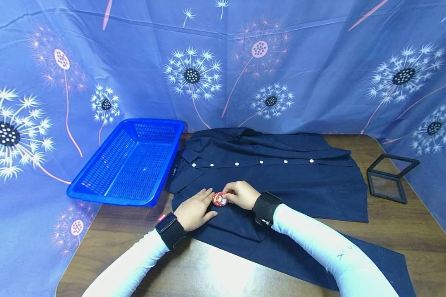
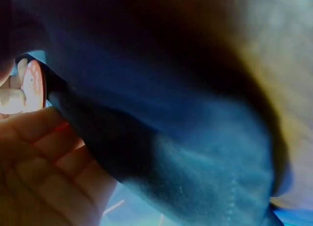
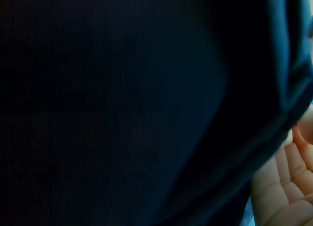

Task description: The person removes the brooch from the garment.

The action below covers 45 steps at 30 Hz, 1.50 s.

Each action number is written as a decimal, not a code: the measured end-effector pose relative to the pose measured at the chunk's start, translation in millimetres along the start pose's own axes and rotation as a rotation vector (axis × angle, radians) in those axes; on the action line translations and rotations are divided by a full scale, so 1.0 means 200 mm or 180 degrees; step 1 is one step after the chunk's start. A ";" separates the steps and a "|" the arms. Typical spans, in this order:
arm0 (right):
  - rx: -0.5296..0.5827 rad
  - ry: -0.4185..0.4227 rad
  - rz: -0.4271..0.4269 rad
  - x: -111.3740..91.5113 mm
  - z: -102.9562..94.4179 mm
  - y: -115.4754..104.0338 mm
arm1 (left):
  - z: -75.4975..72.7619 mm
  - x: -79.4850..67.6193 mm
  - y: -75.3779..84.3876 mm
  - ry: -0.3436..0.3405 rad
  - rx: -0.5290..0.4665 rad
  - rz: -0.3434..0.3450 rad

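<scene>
A navy shirt [image 1: 297, 187] with white buttons lies spread on the table, its collar toward the left. Between the thumb and fingers of my right hand [image 1: 244, 194] is a round red badge [image 1: 218, 199] with a printed picture, pinched at its right side over the shirt front. My left hand [image 1: 195, 211] rests on the cloth, fingers extended, tips right beside the badge. In the left wrist view the badge [image 2: 33, 86] shows nearly edge-on beyond the left fingers. Dark cloth fills most of the right wrist view, with part of the right hand [image 3: 283, 187] at its right edge.
A blue plastic basket [image 1: 107, 200] stands left of the shirt, close to the collar. On the right, a hinged black frame [image 1: 384, 174] stands on the wooden table [image 1: 427, 231]. A blue curtain [image 1: 319, 82] with dandelion prints hangs behind and around the table.
</scene>
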State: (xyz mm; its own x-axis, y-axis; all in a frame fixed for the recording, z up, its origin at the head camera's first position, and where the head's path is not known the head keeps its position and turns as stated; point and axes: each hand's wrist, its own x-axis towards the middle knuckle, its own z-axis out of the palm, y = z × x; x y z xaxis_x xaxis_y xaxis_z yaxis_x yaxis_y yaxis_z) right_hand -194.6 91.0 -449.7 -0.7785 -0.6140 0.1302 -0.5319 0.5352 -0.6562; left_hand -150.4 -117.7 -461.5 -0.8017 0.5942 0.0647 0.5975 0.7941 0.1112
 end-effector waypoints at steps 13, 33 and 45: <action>0.0557 -0.0185 0.0433 0.01 0.01 0.00 | 0.00 -0.03 -0.01 -0.0248 -0.0001 0.0082; 0.1170 -0.0387 0.0849 0.02 0.01 -0.02 | 0.04 -0.02 -0.02 -0.0157 0.0283 0.0044; 0.1197 -0.0471 0.0974 0.03 0.01 0.00 | 0.02 -0.01 -0.02 -0.0139 0.0243 0.0092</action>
State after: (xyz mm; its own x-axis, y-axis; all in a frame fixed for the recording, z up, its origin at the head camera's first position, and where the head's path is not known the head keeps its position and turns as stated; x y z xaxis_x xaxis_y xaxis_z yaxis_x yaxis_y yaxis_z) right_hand -198.3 86.1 -449.3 -0.8098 -0.5520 -0.1988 -0.1088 0.4743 -0.8736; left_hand -150.2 -121.6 -466.2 -0.7836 0.6208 0.0234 0.6212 0.7829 0.0340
